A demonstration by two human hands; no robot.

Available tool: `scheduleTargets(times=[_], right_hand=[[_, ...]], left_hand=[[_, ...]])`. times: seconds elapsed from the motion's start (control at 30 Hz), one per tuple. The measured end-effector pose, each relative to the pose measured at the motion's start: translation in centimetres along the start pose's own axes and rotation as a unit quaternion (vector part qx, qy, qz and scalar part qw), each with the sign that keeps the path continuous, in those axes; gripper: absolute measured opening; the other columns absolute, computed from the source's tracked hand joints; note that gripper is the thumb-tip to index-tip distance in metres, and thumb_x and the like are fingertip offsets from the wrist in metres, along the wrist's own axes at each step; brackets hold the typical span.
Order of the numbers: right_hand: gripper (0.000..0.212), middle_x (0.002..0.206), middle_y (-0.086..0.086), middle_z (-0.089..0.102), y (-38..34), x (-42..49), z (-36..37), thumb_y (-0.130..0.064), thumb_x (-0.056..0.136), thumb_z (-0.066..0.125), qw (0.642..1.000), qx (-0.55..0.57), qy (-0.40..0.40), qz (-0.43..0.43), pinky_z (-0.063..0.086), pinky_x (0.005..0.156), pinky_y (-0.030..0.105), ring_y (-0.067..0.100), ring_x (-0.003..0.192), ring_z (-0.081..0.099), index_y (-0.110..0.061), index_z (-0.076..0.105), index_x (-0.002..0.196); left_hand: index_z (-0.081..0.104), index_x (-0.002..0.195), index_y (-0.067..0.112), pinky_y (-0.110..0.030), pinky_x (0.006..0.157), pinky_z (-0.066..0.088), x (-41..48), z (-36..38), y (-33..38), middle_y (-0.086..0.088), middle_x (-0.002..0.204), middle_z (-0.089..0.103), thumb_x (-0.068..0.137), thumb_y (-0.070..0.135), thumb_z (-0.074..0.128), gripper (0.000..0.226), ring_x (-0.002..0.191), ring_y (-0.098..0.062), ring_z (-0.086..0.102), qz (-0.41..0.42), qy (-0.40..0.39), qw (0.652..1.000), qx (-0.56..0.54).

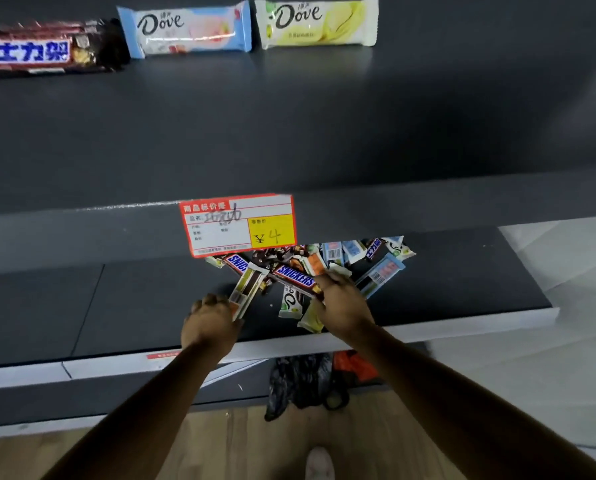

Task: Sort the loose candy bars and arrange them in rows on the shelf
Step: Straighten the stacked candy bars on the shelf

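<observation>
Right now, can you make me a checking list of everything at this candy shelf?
Surface: dark upper shelf, mostly bare; dark lower shelf.
Job's things: Snickers stack, blue Dove bar and yellow Dove bar side by side at the upper shelf's back; mixed candy pile on the lower shelf.
Clutter: price tag on the shelf edge; black bag and something orange on the floor.
Hands: left hand grips a bar; right hand on a Snickers bar.
Cables: nothing seen.
Surroundings: wooden floor, shoe tip.
</observation>
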State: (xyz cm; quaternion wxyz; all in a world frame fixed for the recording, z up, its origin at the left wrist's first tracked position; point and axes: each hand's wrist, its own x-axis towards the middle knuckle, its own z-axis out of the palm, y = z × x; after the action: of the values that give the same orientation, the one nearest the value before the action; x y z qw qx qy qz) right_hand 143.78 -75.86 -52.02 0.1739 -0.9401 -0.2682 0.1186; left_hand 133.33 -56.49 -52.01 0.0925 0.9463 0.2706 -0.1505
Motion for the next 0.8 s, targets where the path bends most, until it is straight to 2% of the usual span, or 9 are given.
scheduleTargets(times=[0.13, 0.2, 0.33, 0.43, 0.6, 0.8], right_hand=[[0.048, 0.14, 0.006, 0.041, -0.6, 2.7, 1.3, -0.033, 0.091, 0.052, 1.0, -0.02, 0.001, -0.008, 0.04, 0.1, 0.037, 0.026, 0.122, 0.043, -0.015, 0.041, 0.134], [0.048, 0.136, 0.006, 0.043, -0.6, 3.5, 2.0, -0.037, 0.091, 0.051, 0.999, -0.041, -0.006, 0.001, 0.039, 0.096, 0.036, 0.026, 0.121, 0.044, -0.016, 0.042, 0.132], [0.048, 0.134, 0.007, 0.045, -0.6, 4.2, 3.0, -0.041, 0.091, 0.048, 0.995, -0.098, -0.005, 0.004, 0.031, 0.101, 0.036, 0.027, 0.124, 0.039, -0.014, 0.044, 0.13], [0.048, 0.131, 0.008, 0.048, -0.5, 4.6, 3.3, -0.042, 0.09, 0.052, 0.993, -0.116, -0.015, 0.004, 0.031, 0.102, 0.036, 0.027, 0.122, 0.042, -0.012, 0.046, 0.127], [0.034, 0.119, 0.01, 0.053, -0.7, 4.9, 3.3, -0.037, 0.087, 0.055, 0.996, -0.088, -0.032, 0.014, 0.036, 0.102, 0.041, 0.029, 0.111, 0.048, -0.011, 0.057, 0.111], [0.035, 0.122, 0.007, 0.049, -1.2, 2.8, 2.5, -0.03, 0.087, 0.053, 0.998, -0.05, 0.027, 0.004, 0.036, 0.099, 0.037, 0.026, 0.113, 0.045, -0.014, 0.053, 0.119]], left_hand=[[0.047, 0.125, 0.011, -0.037, 0.093, 0.044, 1.7, 1.6, -0.2, -0.011, 0.124, 0.054, 0.089, 0.045, 0.052, 0.049, 0.114, -0.029, 0.049, -0.015, 0.002, 0.999, -0.04], [0.047, 0.125, 0.013, -0.038, 0.093, 0.046, 2.4, 2.3, -0.1, -0.011, 0.123, 0.055, 0.087, 0.046, 0.054, 0.051, 0.113, -0.03, 0.051, -0.017, -0.001, 0.998, -0.054], [0.042, 0.132, 0.015, -0.039, 0.094, 0.045, 3.1, 3.2, 0.0, -0.01, 0.127, 0.051, 0.085, 0.042, 0.059, 0.057, 0.116, -0.03, 0.049, -0.029, 0.006, 0.998, -0.054], [0.047, 0.128, 0.017, -0.037, 0.088, 0.047, 3.2, 3.2, 0.1, -0.009, 0.123, 0.054, 0.083, 0.036, 0.063, 0.051, 0.112, -0.028, 0.052, -0.035, 0.022, 0.997, -0.06], [0.057, 0.116, 0.016, -0.033, 0.079, 0.049, 2.6, 2.3, 0.4, -0.009, 0.113, 0.06, 0.082, 0.03, 0.063, 0.037, 0.101, -0.03, 0.059, -0.029, 0.044, 0.996, -0.078], [0.057, 0.116, 0.015, -0.032, 0.08, 0.047, 1.7, 0.5, 0.1, -0.01, 0.113, 0.061, 0.083, 0.024, 0.061, 0.034, 0.1, -0.03, 0.06, -0.018, 0.082, 0.989, -0.121]])
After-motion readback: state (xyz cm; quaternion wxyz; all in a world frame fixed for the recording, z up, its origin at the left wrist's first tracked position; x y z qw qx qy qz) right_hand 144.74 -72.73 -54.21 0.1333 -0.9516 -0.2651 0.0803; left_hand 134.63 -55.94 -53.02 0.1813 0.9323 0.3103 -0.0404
